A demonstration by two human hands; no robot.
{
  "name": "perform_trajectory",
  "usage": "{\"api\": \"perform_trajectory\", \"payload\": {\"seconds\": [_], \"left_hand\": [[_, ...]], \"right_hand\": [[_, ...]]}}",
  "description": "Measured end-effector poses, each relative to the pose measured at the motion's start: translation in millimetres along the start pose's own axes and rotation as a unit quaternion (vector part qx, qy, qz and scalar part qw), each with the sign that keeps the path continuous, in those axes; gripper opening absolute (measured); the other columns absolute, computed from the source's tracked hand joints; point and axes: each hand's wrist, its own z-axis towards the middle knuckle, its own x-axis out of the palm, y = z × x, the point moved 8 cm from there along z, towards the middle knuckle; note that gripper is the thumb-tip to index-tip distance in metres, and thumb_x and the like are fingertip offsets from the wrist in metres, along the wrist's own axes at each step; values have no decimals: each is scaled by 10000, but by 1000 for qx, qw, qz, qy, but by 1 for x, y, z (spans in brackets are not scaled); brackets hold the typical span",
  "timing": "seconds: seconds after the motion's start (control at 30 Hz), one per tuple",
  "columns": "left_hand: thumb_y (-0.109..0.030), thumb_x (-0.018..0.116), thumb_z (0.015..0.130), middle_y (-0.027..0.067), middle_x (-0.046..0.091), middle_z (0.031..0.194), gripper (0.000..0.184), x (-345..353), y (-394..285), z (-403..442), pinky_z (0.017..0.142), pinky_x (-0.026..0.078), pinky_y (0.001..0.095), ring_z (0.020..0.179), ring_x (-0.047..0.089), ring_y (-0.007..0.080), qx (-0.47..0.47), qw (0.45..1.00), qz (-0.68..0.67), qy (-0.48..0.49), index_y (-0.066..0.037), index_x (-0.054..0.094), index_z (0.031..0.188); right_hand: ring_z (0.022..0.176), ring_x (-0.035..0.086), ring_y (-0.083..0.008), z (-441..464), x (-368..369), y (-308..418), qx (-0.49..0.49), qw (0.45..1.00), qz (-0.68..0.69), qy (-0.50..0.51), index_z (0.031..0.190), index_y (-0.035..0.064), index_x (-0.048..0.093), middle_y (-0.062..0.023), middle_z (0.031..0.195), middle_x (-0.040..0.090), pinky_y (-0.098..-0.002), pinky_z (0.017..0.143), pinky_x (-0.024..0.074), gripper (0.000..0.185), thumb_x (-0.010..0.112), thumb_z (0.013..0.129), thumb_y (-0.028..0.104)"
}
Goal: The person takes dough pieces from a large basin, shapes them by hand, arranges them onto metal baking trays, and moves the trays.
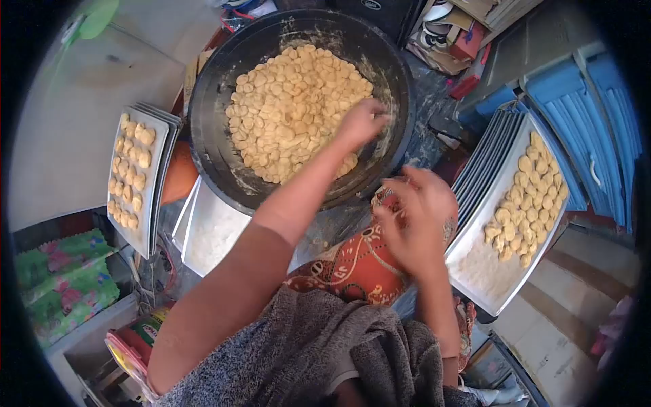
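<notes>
My left hand (363, 123) reaches over the right side of a big black basin (220, 146). Its fingers are curled together and slightly blurred, so what they hold, if anything, is hidden. Below and beside it lies a heap of small, round, flattened dough pieces (291, 102), pale yellow-brown. Outside the basin, my right hand (417, 220) is over my knee, with fingers apart and nothing visible in them. To its right a metal tray (485, 275), topmost of a stack, carries many similar dough pieces (529, 203) and a patch of white flour at its near end.
At left, another stack of trays (161, 152) bears rows of dough pieces. A flour-dusted sheet (213, 230) lies beneath the basin's near left side. Blue plastic drawers (563, 108) stand at right. Boxes and shoes (447, 34) sit at the back right.
</notes>
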Motion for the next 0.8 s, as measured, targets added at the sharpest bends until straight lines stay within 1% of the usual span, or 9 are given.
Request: {"api": "perform_trajectory", "payload": {"seconds": [0.07, 0.17, 0.27, 0.4, 0.47, 0.57, 0.7, 0.73, 0.8], "left_hand": [[-361, 729, 704, 185, 617, 1056, 526, 6, 122, 3, 874, 454, 375, 1015, 576, 330, -174, 962, 152, 143, -11, 598, 1074], [-360, 773, 668, 168, 504, 1276, 765, 13, 204, -11, 940, 422, 416, 1198, 461, 344, -212, 914, 283, 199, -98, 441, 1306], [-301, 846, 597, 92, 122, 1517, 1098, 31, 237, -21, 959, 322, 637, 1367, 188, 387, -238, 860, 371, 257, -368, 147, 1442], [-319, 784, 675, 79, 149, 1506, 978, 65, 229, -31, 856, 428, 608, 1330, 244, 405, -189, 806, 466, 313, -373, 167, 1431], [-279, 685, 763, 66, 275, 1443, 778, 76, 261, -34, 818, 439, 604, 1282, 312, 393, -187, 799, 517, 243, -368, 254, 1404], [-246, 604, 805, 61, 373, 1360, 569, 80, 269, -44, 797, 454, 572, 1233, 380, 354, -180, 793, 505, 290, -334, 400, 1329], [-65, 632, 737, 89, 551, 1146, 436, 36, 230, -69, 826, 474, 403, 1063, 543, 273, -155, 956, 220, 116, -121, 561, 1164], [-65, 632, 737, 89, 551, 1146, 436, 23, 215, -75, 826, 474, 403, 1063, 543, 273, -148, 957, 222, 113, -121, 561, 1164], [-20, 654, 706, 93, 578, 1074, 478, -1, 198, -98, 764, 502, 318, 945, 594, 254, -330, 922, -189, 72, -44, 529, 1167]], "right_hand": [[1167, 430, -321, 8, 35, 11, 6, 999, 17, 50, 1099, 86, 581, -110, 1174, 525, -488, 992, 285, 417, 697, 722, 221], [1186, 417, -302, 4, 78, 16, -46, 977, -35, 204, 1122, 88, 573, -104, 1157, 531, -501, 1005, 277, 423, 677, 738, 231], [1161, 448, -288, 13, 69, 9, 0, 979, 60, 193, 1108, 71, 574, -105, 1135, 545, -473, 1009, 296, 386, 649, 764, 229], [1070, 508, -285, 15, 72, 2, 12, 974, 63, 218, 1100, 69, 573, -109, 1064, 574, -450, 957, 349, 354, 622, 793, 238], [1025, 522, -282, 16, 74, -2, 25, 969, 75, 232, 1097, 74, 572, -97, 1045, 578, -425, 912, 370, 345, 629, 791, 223], [960, 540, -277, 23, 74, -1, 27, 970, 89, 225, 1087, 76, 570, -92, 1001, 581, -398, 858, 399, 329, 618, 798, 226], [948, 549, -285, 22, 75, -3, 49, 971, 78, 220, 1060, 70, 570, -114, 975, 578, -402, 844, 412, 309, 602, 805, 244], [937, 555, -306, 20, 76, -5, 55, 972, 90, 212, 1049, 60, 567, -126, 968, 576, -414, 828, 428, 308, 609, 803, 241], [928, 556, -314, 17, 74, -7, 58, 977, 87, 188, 1048, 53, 565, -133, 971, 573, -419, 819, 435, 313, 613, 802, 241]]}}
